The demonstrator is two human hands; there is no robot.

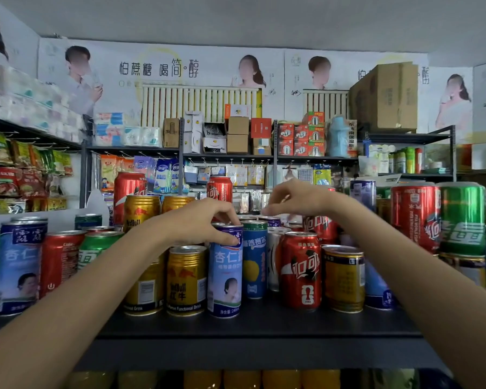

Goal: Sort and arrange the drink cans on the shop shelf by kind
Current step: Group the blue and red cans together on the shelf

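Observation:
A dark shelf (pixel 264 324) carries a mixed crowd of drink cans. My left hand (pixel 199 220) grips the top of a tall blue almond-drink can (pixel 226 279) standing near the middle front. Beside that can stand gold Red Bull cans (pixel 185 282), a blue lemon-drink can (pixel 254 265), a red cola can (pixel 300 270) and another gold can (pixel 344 279). My right hand (pixel 295 197) hovers above the cans further back, its fingers curled downward and holding nothing that I can see. At the right stand a red cola can (pixel 415 217) and a green can (pixel 462 220).
At the left stand a blue almond can (pixel 19 268), a red can (pixel 59 262) and green cans (pixel 96 245). A stacked red can (pixel 129 192) rises behind gold ones. Shop racks with snacks, tissue packs and boxes fill the background. Orange bottles (pixel 236 380) show below the shelf.

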